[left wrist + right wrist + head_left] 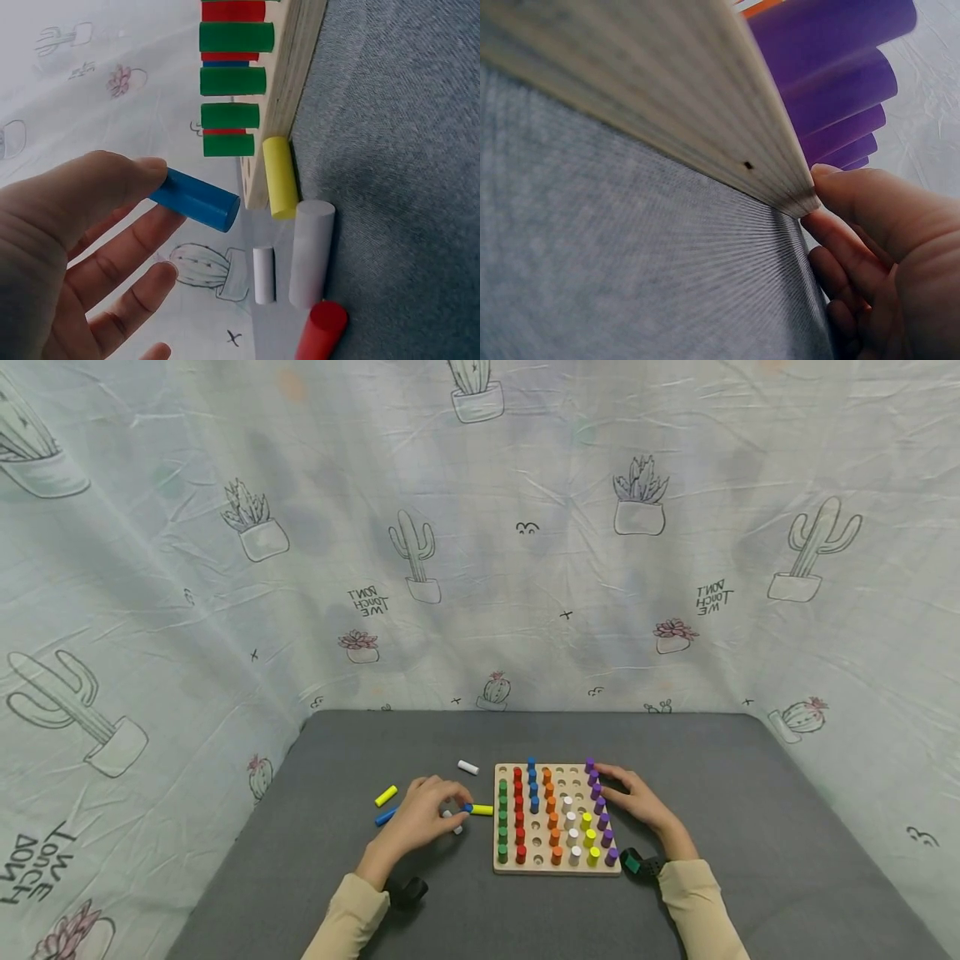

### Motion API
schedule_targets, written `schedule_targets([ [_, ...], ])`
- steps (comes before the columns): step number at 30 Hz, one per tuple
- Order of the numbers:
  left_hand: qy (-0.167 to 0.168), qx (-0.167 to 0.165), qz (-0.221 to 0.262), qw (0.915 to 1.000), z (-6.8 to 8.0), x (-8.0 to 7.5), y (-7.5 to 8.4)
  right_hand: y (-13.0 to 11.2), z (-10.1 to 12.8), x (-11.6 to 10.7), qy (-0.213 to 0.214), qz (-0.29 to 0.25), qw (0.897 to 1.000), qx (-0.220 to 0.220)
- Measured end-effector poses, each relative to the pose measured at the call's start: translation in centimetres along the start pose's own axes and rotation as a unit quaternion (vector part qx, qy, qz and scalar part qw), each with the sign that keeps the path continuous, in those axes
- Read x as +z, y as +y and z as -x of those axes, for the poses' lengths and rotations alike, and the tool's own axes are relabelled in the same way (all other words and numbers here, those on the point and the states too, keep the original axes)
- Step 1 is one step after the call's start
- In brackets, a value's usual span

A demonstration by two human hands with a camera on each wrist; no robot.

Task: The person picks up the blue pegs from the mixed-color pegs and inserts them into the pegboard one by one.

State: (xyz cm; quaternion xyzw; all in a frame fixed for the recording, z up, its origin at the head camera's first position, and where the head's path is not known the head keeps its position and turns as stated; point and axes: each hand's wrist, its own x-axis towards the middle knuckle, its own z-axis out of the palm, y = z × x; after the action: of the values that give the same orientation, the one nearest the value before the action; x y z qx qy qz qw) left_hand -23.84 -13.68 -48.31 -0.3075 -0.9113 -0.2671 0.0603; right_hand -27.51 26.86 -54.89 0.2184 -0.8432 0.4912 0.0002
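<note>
My left hand [422,810] pinches a blue peg [196,199] between thumb and index finger, its other fingers loosely spread. The peg is tilted, just left of a wooden pegboard [557,871]. Standing in the board are columns of green, red, blue, orange, white, yellow and purple pegs; bare holes show in the blue column's near part and at the far right. My right hand [637,797] grips the board's far right corner, thumb at the top edge beside the purple pegs [840,90] and the other fingers curled below.
A yellow peg [280,176] lies against the board's left side, with a white peg [312,255] and a red peg [322,331] near it. Another white peg [468,767] lies farther back. Left of my left hand are a yellow peg [386,796] and a blue peg [385,817].
</note>
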Motion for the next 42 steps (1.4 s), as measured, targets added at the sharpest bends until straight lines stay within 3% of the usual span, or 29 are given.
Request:
schedule_targets([
  [22,-0.011,0.011,0.04,0.9991,-1.7,0.1,1.5,-0.2,0.2,0.1,0.01,0.021,1.0,0.008],
  [33,0.001,0.038,0.045,0.9983,-2.8,0.5,2.3,-0.4,0.2,0.1,0.013,0.018,1.0,0.005],
  [42,-0.003,0.045,0.056,0.9974,-3.4,0.7,3.2,-3.7,0.5,0.1,0.012,0.015,1.0,0.004],
])
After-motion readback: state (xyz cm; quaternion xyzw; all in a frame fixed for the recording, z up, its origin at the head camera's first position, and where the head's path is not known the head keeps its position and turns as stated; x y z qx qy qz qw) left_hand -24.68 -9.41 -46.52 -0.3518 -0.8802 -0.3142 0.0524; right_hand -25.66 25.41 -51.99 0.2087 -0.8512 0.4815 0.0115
